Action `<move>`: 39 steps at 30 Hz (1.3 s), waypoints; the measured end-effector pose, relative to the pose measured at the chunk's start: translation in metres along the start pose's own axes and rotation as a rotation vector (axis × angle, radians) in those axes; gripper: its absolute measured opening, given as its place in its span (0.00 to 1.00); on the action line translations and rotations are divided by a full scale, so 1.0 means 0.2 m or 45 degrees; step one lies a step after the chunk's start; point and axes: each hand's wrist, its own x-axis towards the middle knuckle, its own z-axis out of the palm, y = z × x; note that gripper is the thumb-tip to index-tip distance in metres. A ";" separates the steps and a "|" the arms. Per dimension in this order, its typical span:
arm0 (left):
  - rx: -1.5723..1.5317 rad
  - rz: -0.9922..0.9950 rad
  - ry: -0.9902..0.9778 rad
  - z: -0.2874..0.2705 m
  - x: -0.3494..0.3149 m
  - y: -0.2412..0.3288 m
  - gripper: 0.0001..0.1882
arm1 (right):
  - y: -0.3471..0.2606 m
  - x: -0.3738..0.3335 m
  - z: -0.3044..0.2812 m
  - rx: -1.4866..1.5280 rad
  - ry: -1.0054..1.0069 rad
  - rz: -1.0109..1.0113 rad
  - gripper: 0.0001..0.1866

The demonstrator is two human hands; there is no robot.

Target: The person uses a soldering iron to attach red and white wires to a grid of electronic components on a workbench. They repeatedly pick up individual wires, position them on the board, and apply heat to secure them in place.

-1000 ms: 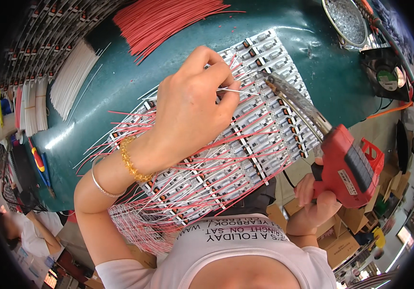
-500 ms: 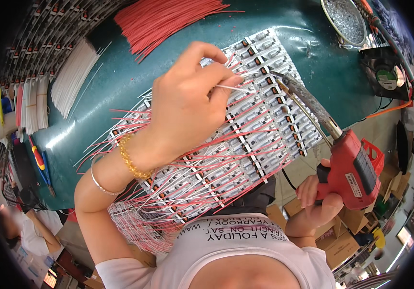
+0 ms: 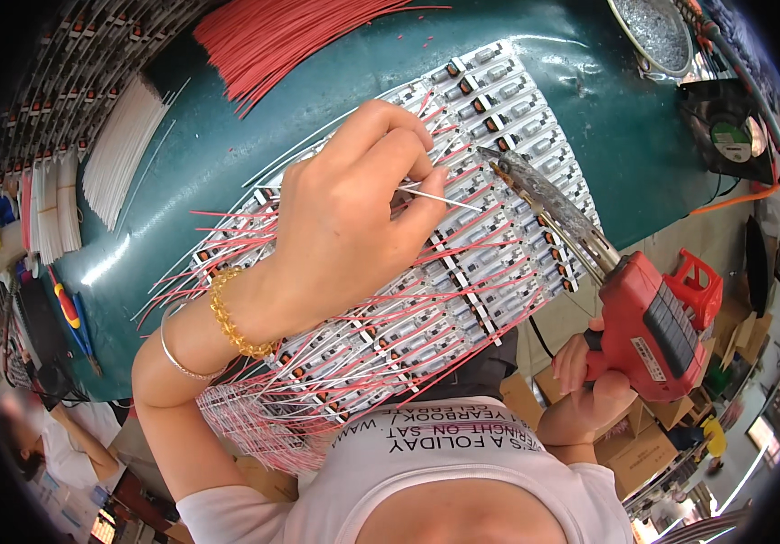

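bench: green top [image 3: 227, 163] | floor: cardboard boxes [image 3: 644, 444] | light: bright

1. I am seeing brown cardboard boxes [image 3: 630, 449] sitting on the floor at lower right, below my right hand [image 3: 589, 381].
2. A pale rectangular label [image 3: 651, 358] is showing on the side of the red soldering gun [image 3: 657, 322] that hand is gripping.
3. A round green label [image 3: 732, 142] is sitting at the hub of the black fan [image 3: 725, 127] at upper right.
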 end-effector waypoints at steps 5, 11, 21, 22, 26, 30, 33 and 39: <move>-0.002 0.015 0.009 0.01 0.00 -0.01 0.06 | -0.01 -0.01 0.01 -0.090 0.014 0.057 0.41; -0.006 0.030 0.009 0.00 0.00 -0.01 0.06 | -0.03 -0.01 0.03 -0.064 0.058 0.049 0.43; 0.002 0.022 0.008 0.00 0.00 0.00 0.06 | -0.03 0.00 0.01 -0.037 0.019 0.015 0.45; -0.001 0.024 0.008 0.00 0.00 0.00 0.07 | -0.03 0.00 0.01 -0.031 0.020 0.027 0.45; -0.003 0.005 -0.025 0.02 -0.01 0.01 0.08 | -0.03 -0.01 0.00 -0.020 0.042 0.026 0.46; 0.112 0.090 -0.063 0.03 -0.02 0.01 0.05 | -0.03 -0.03 0.00 -0.033 0.064 0.033 0.45; 0.116 0.088 -0.080 0.02 -0.02 0.02 0.05 | -0.01 -0.04 -0.02 -0.062 0.052 0.021 0.45; 0.085 0.088 -0.073 0.02 -0.01 0.01 0.05 | 0.02 -0.09 -0.07 -0.369 0.085 -0.034 0.42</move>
